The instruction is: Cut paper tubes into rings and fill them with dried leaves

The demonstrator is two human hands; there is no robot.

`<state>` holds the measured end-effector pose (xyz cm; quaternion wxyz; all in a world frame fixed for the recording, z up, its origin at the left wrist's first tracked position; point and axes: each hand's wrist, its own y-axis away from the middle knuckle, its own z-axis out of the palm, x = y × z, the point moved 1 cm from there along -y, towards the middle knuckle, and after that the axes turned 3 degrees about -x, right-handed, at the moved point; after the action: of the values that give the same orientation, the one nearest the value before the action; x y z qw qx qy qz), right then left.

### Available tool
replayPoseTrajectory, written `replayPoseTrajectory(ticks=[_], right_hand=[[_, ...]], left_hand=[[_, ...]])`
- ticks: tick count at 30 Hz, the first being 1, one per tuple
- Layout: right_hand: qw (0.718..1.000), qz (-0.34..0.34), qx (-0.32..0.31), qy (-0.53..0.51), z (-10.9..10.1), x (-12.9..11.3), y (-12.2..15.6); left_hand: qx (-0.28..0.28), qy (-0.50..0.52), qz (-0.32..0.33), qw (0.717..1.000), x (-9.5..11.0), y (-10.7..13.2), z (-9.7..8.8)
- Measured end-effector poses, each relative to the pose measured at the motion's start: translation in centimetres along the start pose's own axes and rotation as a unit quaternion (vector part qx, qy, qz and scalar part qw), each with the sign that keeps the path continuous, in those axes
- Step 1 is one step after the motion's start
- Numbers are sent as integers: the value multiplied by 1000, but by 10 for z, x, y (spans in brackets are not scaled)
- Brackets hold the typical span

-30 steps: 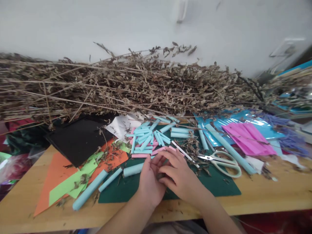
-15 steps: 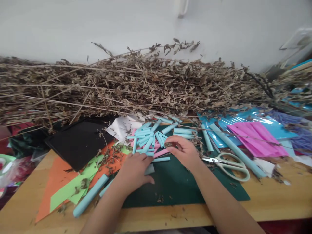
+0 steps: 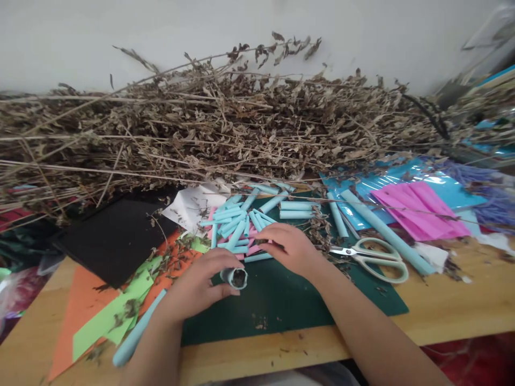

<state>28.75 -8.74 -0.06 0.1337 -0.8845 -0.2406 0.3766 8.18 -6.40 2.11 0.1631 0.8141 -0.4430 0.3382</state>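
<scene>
My left hand [image 3: 209, 281] is closed around a short, wide light-blue paper tube [image 3: 234, 277] above the cutting mat. The tube's open end faces me, and dark crumbled leaf shows inside. To its right, my right hand [image 3: 287, 249] has thumb and fingertips brought together in a pinch on a small brownish bit of dried leaf [image 3: 263, 242]. Just beyond both hands lies a pile of thin light-blue paper tubes [image 3: 237, 222], with a few pink paper tubes [image 3: 254, 249] among them. The dark green cutting mat [image 3: 265, 305] extends beneath.
Dried leafy stalks [image 3: 241, 128] are heaped along the wall. Scissors [image 3: 374, 259] lie on the right, near a long blue tube [image 3: 388, 233] and folded pink paper [image 3: 422, 212]. At left are black sheets [image 3: 116, 236], green paper strips [image 3: 108, 316] and another blue tube [image 3: 139, 329].
My left hand has turned and now holds the wide blue tube, its open end showing. My right hand stays pinched, slightly further left in view. The camera view has shifted a little.
</scene>
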Motion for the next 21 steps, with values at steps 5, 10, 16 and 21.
replayPoseTrajectory(ticks=[5, 10, 16, 21], right_hand=[[983, -22, -135, 120, 1, -7, 0], [954, -32, -237, 179, 12, -16, 1], [965, 42, -155, 207, -10, -17, 10], [965, 149, -3, 214, -72, -7, 58]], left_hand=[[62, 77, 70, 993, 5, -1, 5], [91, 137, 47, 985, 5, -6, 13], [137, 231, -5, 963, 6, -11, 32], [120, 166, 43, 978, -1, -14, 40]])
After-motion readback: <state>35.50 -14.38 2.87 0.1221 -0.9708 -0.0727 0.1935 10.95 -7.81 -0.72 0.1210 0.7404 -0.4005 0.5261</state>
